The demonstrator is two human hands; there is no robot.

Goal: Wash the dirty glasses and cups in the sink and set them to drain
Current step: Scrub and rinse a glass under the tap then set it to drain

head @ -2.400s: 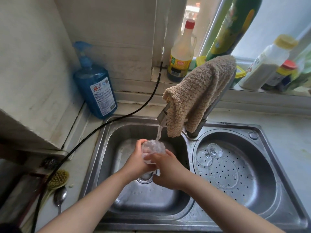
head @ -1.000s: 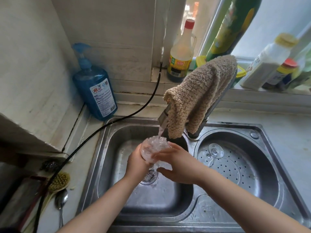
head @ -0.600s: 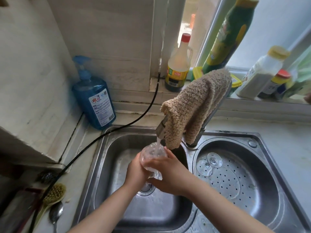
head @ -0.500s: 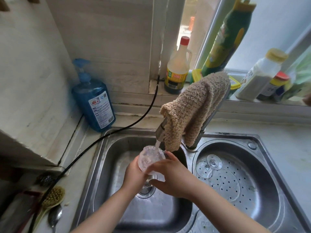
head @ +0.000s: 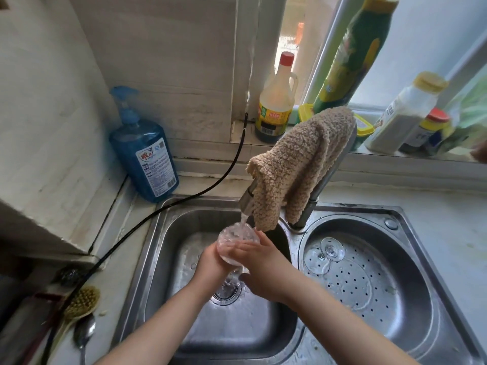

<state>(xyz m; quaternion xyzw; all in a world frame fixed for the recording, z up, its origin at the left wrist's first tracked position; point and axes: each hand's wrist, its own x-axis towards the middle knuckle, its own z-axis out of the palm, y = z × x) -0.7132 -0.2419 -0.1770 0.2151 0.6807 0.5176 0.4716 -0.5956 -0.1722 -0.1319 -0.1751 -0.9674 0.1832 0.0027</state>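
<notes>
A clear stemmed glass (head: 235, 237) is held under the running tap (head: 247, 201), over the left sink basin (head: 168, 248). My left hand (head: 210, 264) grips its bowl from the left. My right hand (head: 261, 267) wraps the bowl and stem from the right, with the fingers across the front. Water pours into the glass and spills down toward the drain (head: 225, 292). A second clear stemmed glass (head: 322, 255) lies on its side in the perforated right basin (head: 374, 291).
A beige cloth (head: 297, 164) hangs over the tap. A blue soap bottle (head: 145, 154) stands at the back left, and a black hose (head: 168, 206) runs across the counter. A brush (head: 79, 302) and spoon (head: 83, 335) lie at the left. Bottles (head: 275, 101) line the window sill.
The glass has shifted a little under the stream while both hands keep hold of it. The camera has tilted and moved slightly.
</notes>
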